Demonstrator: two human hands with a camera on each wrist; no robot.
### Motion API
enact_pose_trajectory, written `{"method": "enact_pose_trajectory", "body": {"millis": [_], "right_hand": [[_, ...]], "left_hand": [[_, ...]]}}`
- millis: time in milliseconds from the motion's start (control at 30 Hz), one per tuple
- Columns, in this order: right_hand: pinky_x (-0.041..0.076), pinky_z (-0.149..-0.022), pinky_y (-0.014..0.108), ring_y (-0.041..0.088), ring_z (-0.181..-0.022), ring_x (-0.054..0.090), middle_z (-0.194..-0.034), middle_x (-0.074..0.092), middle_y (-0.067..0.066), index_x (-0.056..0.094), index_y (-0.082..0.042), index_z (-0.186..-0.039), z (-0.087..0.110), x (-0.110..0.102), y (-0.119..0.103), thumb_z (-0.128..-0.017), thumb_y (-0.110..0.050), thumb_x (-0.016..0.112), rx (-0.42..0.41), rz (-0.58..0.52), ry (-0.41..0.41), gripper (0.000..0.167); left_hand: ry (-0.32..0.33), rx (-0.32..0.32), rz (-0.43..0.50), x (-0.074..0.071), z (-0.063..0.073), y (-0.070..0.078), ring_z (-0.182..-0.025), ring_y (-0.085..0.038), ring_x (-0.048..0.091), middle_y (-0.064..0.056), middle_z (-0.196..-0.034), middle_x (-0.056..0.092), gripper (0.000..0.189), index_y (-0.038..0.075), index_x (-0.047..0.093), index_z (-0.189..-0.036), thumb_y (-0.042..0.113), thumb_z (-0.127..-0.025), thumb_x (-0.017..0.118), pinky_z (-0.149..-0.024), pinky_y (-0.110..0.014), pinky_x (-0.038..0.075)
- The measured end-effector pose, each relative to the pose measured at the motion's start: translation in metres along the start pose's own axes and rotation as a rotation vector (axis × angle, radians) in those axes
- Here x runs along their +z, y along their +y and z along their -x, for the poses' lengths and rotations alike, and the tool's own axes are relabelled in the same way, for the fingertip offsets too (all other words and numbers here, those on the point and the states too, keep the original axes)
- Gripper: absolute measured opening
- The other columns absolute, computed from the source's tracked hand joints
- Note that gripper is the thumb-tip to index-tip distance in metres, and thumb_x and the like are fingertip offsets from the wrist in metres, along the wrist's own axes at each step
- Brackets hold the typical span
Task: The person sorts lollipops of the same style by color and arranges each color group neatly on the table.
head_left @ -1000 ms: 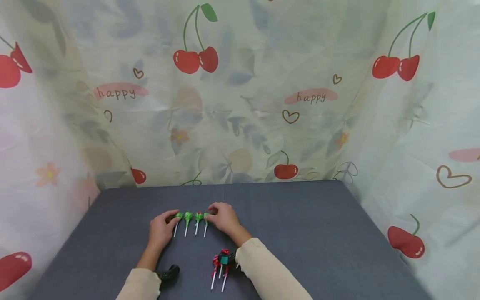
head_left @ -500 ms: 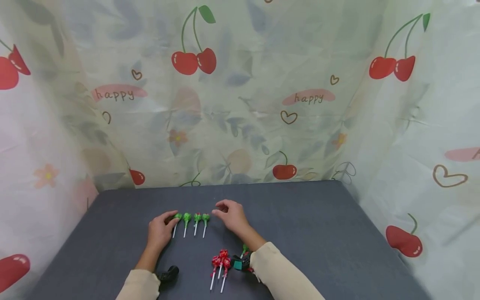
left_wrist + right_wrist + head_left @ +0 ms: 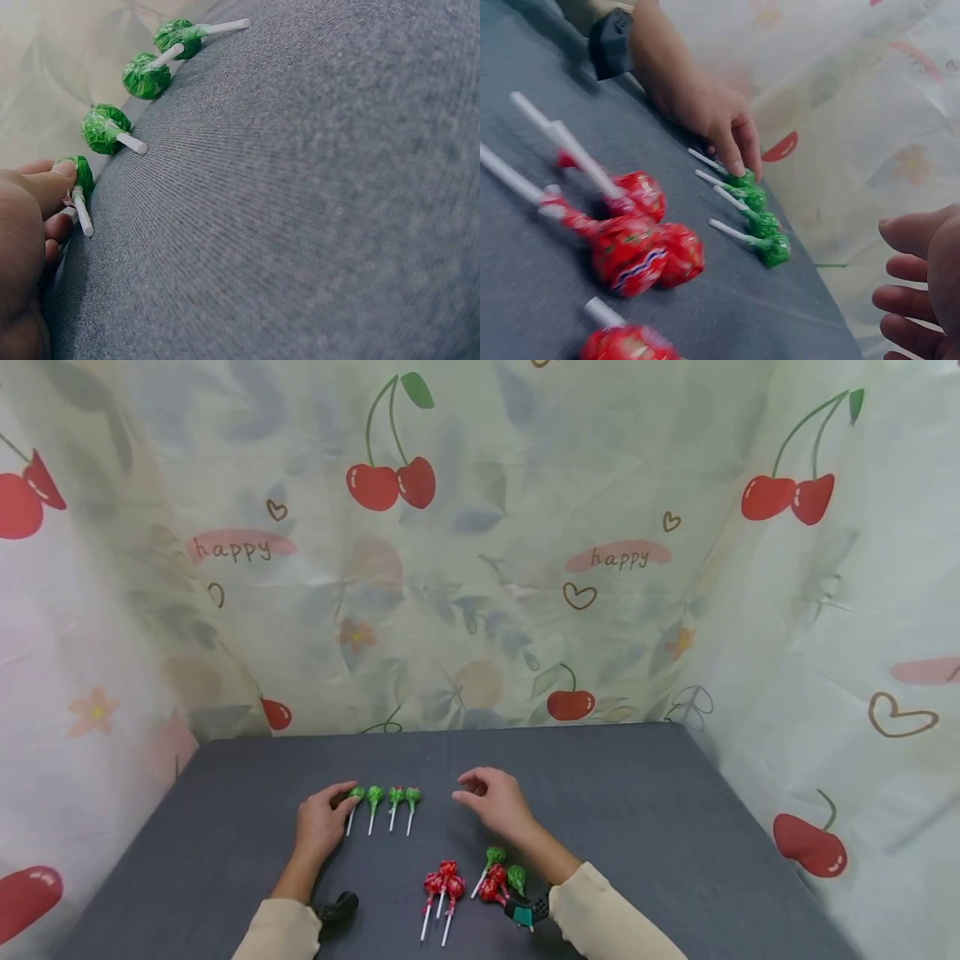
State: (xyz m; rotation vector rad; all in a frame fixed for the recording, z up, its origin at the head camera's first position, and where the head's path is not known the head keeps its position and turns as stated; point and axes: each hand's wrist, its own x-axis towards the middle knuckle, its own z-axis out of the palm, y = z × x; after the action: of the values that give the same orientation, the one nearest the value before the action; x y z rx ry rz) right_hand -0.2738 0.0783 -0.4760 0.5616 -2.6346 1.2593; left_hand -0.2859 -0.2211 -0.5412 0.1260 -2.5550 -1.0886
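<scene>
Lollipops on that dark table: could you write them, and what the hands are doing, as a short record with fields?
Back row: four green lollipops, sticks toward the person
Left hand: pinches the head of the leftmost green lollipop
Right hand: holds nothing, fingers apart from the row, to its right
Red group: three red lollipops, heads bunched together
Mixed group: at least two green and two red lollipops, partly hidden by the black wristband
Surface: dark grey table
Backdrop: cherry-print curtain
</scene>
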Motion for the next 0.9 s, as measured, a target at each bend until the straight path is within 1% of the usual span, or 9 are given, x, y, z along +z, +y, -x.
{"method": "enact_pose_trajectory", "body": {"millis": [100,200,333,467,533,633,833,900], "right_hand": [[0.046,-0.07,0.03,0.012,-0.079,0.055,-0.085,0.062,-0.008,0.072,-0.013,-0.102,0.009,-0.006,0.001,-0.087,-0.028,0.075,0.005,0.03,-0.02,0.021],[0.045,-0.07,0.032,0.014,-0.08,0.053,-0.085,0.061,-0.007,0.072,-0.011,-0.104,0.018,-0.012,0.003,-0.087,-0.028,0.074,0.004,0.062,-0.05,0.023],[0.043,-0.069,0.031,0.014,-0.079,0.05,-0.083,0.058,-0.009,0.072,-0.011,-0.106,0.027,-0.016,0.009,-0.087,-0.03,0.075,0.02,0.118,-0.123,0.027],[0.041,-0.066,0.03,0.012,-0.075,0.047,-0.079,0.055,-0.01,0.073,-0.011,-0.105,0.035,-0.018,0.016,-0.086,-0.031,0.075,0.034,0.141,-0.198,0.028],[0.04,-0.065,0.03,0.012,-0.073,0.047,-0.077,0.055,-0.009,0.072,-0.011,-0.104,0.038,-0.019,0.018,-0.086,-0.031,0.075,0.036,0.151,-0.223,0.027],[0.039,-0.064,0.029,0.011,-0.07,0.046,-0.072,0.053,-0.01,0.072,-0.012,-0.102,0.042,-0.019,0.021,-0.085,-0.031,0.076,0.039,0.177,-0.247,0.026],[0.037,-0.063,0.03,0.01,-0.066,0.045,-0.066,0.052,-0.01,0.072,-0.012,-0.096,0.049,-0.017,0.025,-0.082,-0.033,0.078,0.015,0.215,-0.249,0.026],[0.037,-0.062,0.029,0.01,-0.065,0.045,-0.066,0.051,-0.01,0.071,-0.012,-0.095,0.051,-0.017,0.026,-0.082,-0.034,0.078,0.034,0.228,-0.255,0.026]], "left_hand": [[0.001,0.005,0.004,0.0,0.0,0.001,-0.096,-0.031,0.063,-0.016,-0.107,0.069,0.028,0.005,0.07,-0.119,0.013,-0.092,0.069,-0.082,-0.049,0.045],[0.003,0.011,0.003,0.0,0.0,0.001,-0.095,-0.031,0.063,-0.016,-0.106,0.07,0.028,0.006,0.07,-0.118,0.014,-0.091,0.069,-0.081,-0.049,0.045],[-0.003,0.012,0.006,-0.001,0.001,0.001,-0.094,-0.031,0.063,-0.016,-0.105,0.07,0.028,0.006,0.07,-0.118,0.015,-0.091,0.069,-0.08,-0.048,0.046],[-0.013,0.008,0.011,-0.001,0.001,0.0,-0.093,-0.031,0.063,-0.016,-0.105,0.07,0.029,0.006,0.07,-0.119,0.014,-0.092,0.069,-0.081,-0.049,0.046],[-0.016,0.012,0.008,-0.002,0.0,0.001,-0.094,-0.032,0.063,-0.016,-0.106,0.069,0.029,0.006,0.069,-0.12,0.014,-0.092,0.069,-0.082,-0.05,0.045],[-0.019,0.017,0.004,-0.004,0.0,0.001,-0.096,-0.033,0.062,-0.018,-0.107,0.069,0.029,0.005,0.069,-0.12,0.013,-0.092,0.068,-0.083,-0.05,0.044],[-0.025,0.011,-0.001,-0.005,0.001,0.004,-0.096,-0.033,0.062,-0.018,-0.107,0.069,0.029,0.005,0.069,-0.12,0.013,-0.092,0.068,-0.084,-0.05,0.044],[-0.027,0.009,-0.006,-0.005,0.001,0.004,-0.096,-0.032,0.062,-0.017,-0.106,0.069,0.029,0.005,0.069,-0.12,0.013,-0.092,0.068,-0.083,-0.05,0.044]]}}
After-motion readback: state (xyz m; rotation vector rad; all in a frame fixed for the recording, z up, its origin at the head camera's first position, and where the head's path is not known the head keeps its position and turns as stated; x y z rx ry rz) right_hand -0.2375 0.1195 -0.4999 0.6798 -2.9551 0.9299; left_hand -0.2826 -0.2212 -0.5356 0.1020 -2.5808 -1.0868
